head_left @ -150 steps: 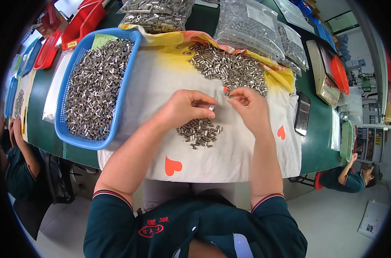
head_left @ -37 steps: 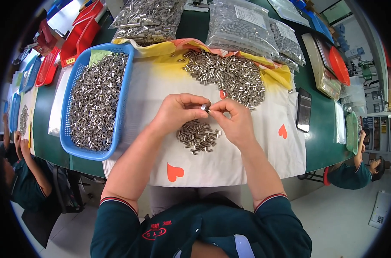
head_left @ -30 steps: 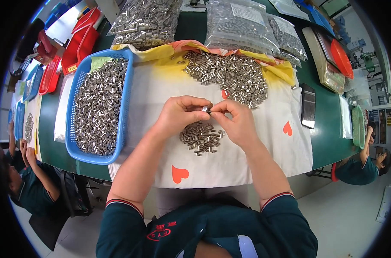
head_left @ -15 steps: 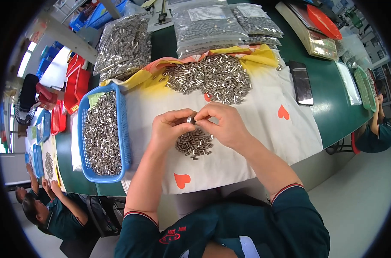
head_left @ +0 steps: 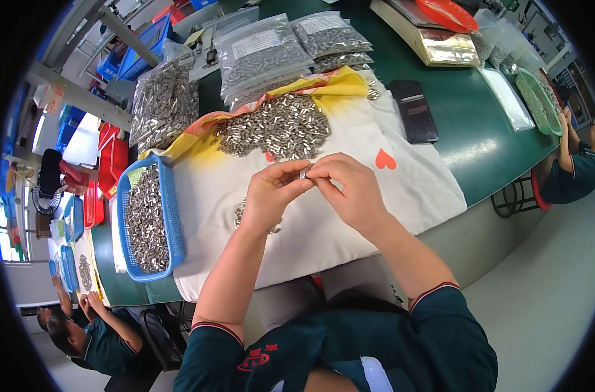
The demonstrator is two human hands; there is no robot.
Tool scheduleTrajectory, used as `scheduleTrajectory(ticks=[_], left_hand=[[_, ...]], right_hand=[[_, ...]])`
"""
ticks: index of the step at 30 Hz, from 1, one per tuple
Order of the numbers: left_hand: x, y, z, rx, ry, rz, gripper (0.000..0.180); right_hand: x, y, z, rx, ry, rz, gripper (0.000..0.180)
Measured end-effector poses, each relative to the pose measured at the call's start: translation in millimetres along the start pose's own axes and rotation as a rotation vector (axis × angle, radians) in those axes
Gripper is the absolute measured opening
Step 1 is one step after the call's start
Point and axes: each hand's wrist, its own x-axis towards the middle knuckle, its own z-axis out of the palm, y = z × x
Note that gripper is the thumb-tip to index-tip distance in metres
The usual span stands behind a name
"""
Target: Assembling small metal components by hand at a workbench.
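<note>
Above the white cloth [head_left: 323, 242], my two hands meet fingertip to fingertip around a small silvery metal piece [head_left: 303, 174]. Thumb and fingers of my left hand [head_left: 273, 191] pinch it from one side. My right hand [head_left: 350, 191] closes on it from the other side, its fingertips covering part of the piece. Beneath my left hand lies a small pile of short metal cylinders [head_left: 239, 210], mostly hidden by that hand and wrist. Farther back on the cloth spreads a larger heap of the same cylinders [head_left: 278, 127].
A blue basket [head_left: 178, 228] full of cylinders stands at the left. Clear bags of metal parts [head_left: 261, 55] sit behind the cloth's yellow edge. A dark phone [head_left: 413, 111] lies on the green table [head_left: 471, 153] at right. Co-workers [head_left: 108, 343] sit at the left and far right.
The view has shifted, so the table things appear farther left. My hands stay joined on a small metal piece and now cover more of the small pile.
</note>
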Motion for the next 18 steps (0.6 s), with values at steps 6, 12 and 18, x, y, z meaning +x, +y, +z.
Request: scheduleTrajectory(ticks=[6,12,18], left_hand=[[8.8,-1.4,50.2,-0.134,-0.054,-0.010,0.038],[21.6,11.2,72.5,0.090,-0.094,-0.080,0.036],[38.7,19.9,100.7,0.097,-0.206,-0.076,0.031]], right_hand=[[-6.8,8.2,-39.4,0.151,0.073,0.123,0.010],[-11.4,18.2,-74.4,-0.325,0.038,-0.153,0.006],[-7.3,42.4,-98.6,-0.366,-0.014,-0.315,0.011]])
